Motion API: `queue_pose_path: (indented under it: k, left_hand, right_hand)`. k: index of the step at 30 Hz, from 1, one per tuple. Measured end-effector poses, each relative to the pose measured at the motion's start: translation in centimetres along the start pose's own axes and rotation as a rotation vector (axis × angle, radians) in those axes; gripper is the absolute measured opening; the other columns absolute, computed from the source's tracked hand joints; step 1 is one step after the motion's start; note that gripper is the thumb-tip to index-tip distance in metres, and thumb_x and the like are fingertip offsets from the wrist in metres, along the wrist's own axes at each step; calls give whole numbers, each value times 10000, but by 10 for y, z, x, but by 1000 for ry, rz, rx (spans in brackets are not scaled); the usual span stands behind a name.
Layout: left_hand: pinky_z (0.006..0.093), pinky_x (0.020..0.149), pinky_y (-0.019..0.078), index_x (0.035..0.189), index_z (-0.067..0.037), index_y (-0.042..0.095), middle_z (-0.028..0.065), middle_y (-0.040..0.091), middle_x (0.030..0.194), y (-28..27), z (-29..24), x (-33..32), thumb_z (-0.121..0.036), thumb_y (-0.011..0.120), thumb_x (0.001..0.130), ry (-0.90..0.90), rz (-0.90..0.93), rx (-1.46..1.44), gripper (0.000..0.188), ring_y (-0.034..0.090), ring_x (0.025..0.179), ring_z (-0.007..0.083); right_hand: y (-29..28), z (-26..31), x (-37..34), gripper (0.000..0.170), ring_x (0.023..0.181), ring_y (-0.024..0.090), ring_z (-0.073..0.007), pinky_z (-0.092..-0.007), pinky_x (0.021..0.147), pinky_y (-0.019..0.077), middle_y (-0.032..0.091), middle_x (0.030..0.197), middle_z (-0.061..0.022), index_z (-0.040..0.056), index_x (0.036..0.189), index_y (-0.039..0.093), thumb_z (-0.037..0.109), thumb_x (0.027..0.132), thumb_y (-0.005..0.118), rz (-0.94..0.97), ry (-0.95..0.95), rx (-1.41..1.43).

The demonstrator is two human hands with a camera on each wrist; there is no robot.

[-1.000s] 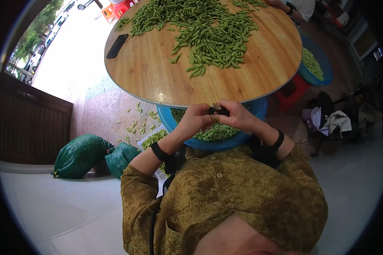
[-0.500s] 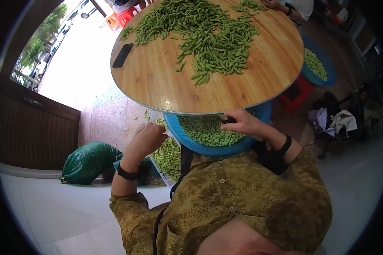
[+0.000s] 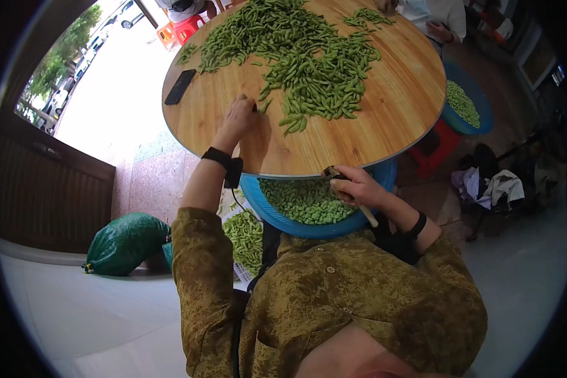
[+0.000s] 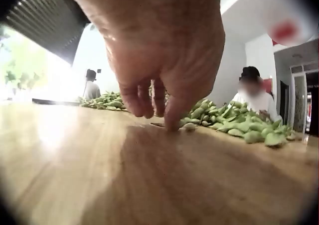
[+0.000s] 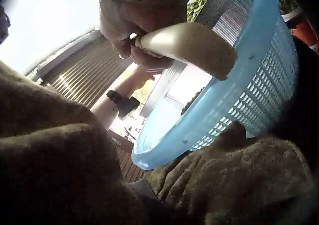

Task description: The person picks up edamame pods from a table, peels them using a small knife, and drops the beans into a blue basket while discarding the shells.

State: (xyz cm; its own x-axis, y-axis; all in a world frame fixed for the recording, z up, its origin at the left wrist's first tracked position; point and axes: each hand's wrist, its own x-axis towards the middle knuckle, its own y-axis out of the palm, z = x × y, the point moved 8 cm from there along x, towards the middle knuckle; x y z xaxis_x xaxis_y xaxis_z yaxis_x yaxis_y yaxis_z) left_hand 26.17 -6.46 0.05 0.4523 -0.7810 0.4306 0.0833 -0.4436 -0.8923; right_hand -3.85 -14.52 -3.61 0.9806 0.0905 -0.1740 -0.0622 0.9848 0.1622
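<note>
My left hand (image 3: 239, 116) reaches over the round wooden table (image 3: 201, 126), fingers bent down toward a loose green soybean pod (image 3: 265, 106). In the left wrist view its fingertips (image 4: 172, 122) are down at the wood, with gaps between fingers and a pod (image 4: 188, 127) right beside them. My right hand (image 3: 362, 187) grips a tool with a smooth cream handle (image 5: 187, 44); its working end is hidden, and something dark shows at the fingertips. Below that hand, a blue plastic basket (image 3: 258, 205) holds shelled green beans (image 3: 315, 205).
A large heap of pods (image 3: 324, 79) covers the table's far half, with a black phone (image 3: 180, 87) at left. A crate of empty-looking pods (image 3: 244, 239) and a green sack (image 3: 126, 242) stand on the floor. Another person (image 3: 431, 22) sits opposite, near a second blue basin (image 3: 479, 123).
Both hands were together over the basket; the left hand then swung left above the crate and has come up onto the table by the pods. The right hand stays over the basket with its tool.
</note>
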Motion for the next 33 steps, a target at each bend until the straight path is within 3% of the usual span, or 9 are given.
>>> queue_pose_path:
  k: [2,3,5,7,10,15,24,29,33]
  left_hand:
    - [385,628,499,917,19,622,151,636,765,8,-2,-13,-88,605,798,-202,210,-98,161,627,694,326]
    - [385,628,499,917,19,622,151,636,765,3,-15,-20,-88,605,798,-190,215,-92,161,627,694,326]
    - [297,489,447,824,25,601,88,621,653,-5,-47,-45,-106,627,801,-371,159,-922,135,586,552,180]
    - [214,446,386,811,-8,608,14,592,625,-27,-97,-67,-130,641,838,-548,237,-1153,129,527,512,62]
    - [194,450,360,851,-41,616,8,601,639,-31,-141,-90,-134,628,868,-586,301,-1384,95,517,516,51]
    - [191,479,368,866,-48,616,-7,599,656,-21,-157,-97,-134,634,867,-613,341,-1439,88,511,538,49]
    - [188,492,375,909,-34,639,10,624,682,-14,-157,-106,-98,637,869,-598,265,-1484,76,540,562,61]
    - [179,569,416,957,-18,625,-8,618,724,-17,-160,-111,-111,620,883,-509,128,-1426,119,547,635,45]
    - [175,588,418,971,-28,626,-14,610,723,-16,-162,-110,-101,621,883,-516,137,-1530,114,553,670,41]
  right_hand:
    - [0,2,2,285,489,390,-47,-209,421,327,457,676,17,12,1220,473,144,969,447,3,-19,36]
    - [0,5,3,310,496,392,-49,-204,420,332,459,694,8,11,1253,451,140,971,438,-18,-25,66]
    - [3,11,5,337,502,393,-51,-199,420,337,461,712,-2,11,1285,430,136,972,429,-50,-30,107]
    - [2,23,8,263,508,408,-45,-195,419,335,460,678,7,29,1195,474,154,965,446,-118,-116,254]
    - [9,27,12,285,535,425,-42,-187,419,340,474,708,1,36,1225,462,149,964,446,-102,-156,330]
    - [16,18,11,374,548,422,-41,-175,422,344,483,748,1,60,1333,412,164,975,446,19,-127,353]
    - [22,20,13,440,547,412,-38,-167,421,342,483,761,2,82,1407,346,154,982,435,33,-152,439]
    - [20,25,9,429,527,407,-35,-169,417,340,486,737,0,76,1395,384,143,976,444,-54,-163,346]
    - [18,27,8,370,515,409,-47,-176,406,338,495,772,-21,44,1331,427,89,964,434,-63,-193,355]
